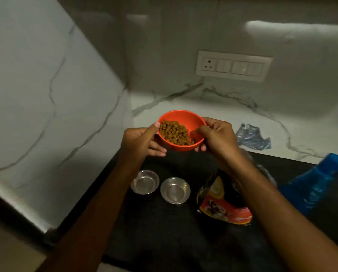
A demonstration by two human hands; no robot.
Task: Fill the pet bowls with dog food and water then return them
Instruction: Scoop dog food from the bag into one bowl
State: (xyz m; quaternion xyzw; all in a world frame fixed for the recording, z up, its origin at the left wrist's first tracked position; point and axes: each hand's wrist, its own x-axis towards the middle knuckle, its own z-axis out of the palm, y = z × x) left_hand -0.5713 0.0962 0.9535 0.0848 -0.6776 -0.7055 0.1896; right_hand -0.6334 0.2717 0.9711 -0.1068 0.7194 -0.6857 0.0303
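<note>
Both steel bowls sit on the dark surface [164, 232] just below the hands: left steel bowl [144, 181] and right steel bowl [175, 190], side by side, not quite touching. They look empty, though I can't rule out a film of water. Dog food bag [223, 205] stands right of them, partly under the right forearm. Blue bottle [317, 185] is further right, tilted and blurred. Above the bowls, the orange bowl [176, 147] is held in the air, tipped toward the camera, with kibble [175, 132] piled on its low side. Left hand [139, 142] grips it, thumb on the rim and fingers curled under. Right hand [217, 134] is curled over the opposite rim, one fingertip down by the kibble. My read: the food-fill step, with kibble portioned but not yet in a steel bowl. Next move needs the orange bowl lowered over one steel bowl and tipped slowly. The targets are small, so spill risk is real, and the bag crowds the right side. Behind: crumpled plastic wrapper [252, 137] on the white marble ledge [203, 107], and a switch panel [234, 65] on the wall.
</note>
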